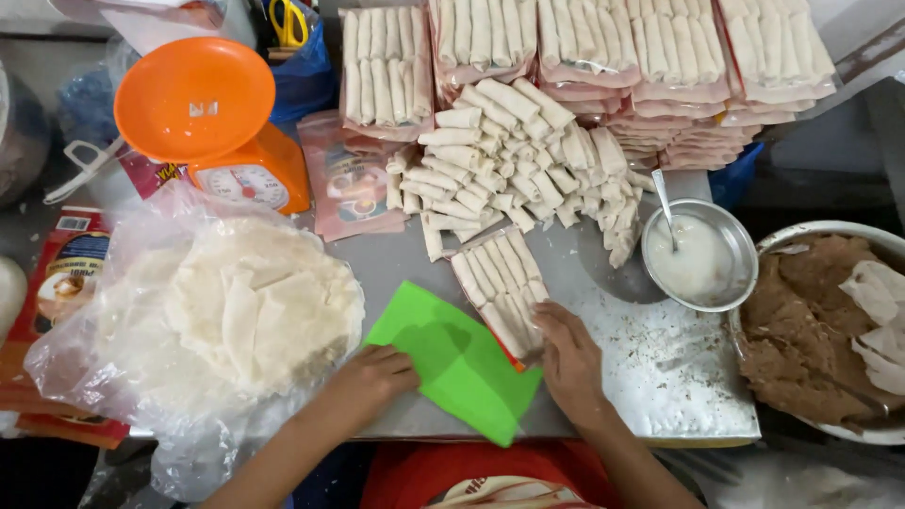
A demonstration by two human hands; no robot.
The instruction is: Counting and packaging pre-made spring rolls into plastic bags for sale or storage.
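A bright green sheet point(459, 363) lies on the metal worktable point(650, 377) right in front of me. My left hand point(372, 374) rests on its left edge, fingers curled against it. My right hand point(567, 355) presses on the lower end of a flat packet of white rolls point(500, 286), which lies partly on the green sheet's upper right corner. Behind the packet, a loose heap of white rolls point(514, 155) covers the table's middle.
Stacked packets of rolls point(613, 57) line the back. An orange kitchen scale point(212, 123) stands at the left, above a plastic bag of thin white wrappers point(250, 306). At the right stand a metal bowl of white paste with a spoon point(699, 256) and a large bowl of brown filling point(811, 330).
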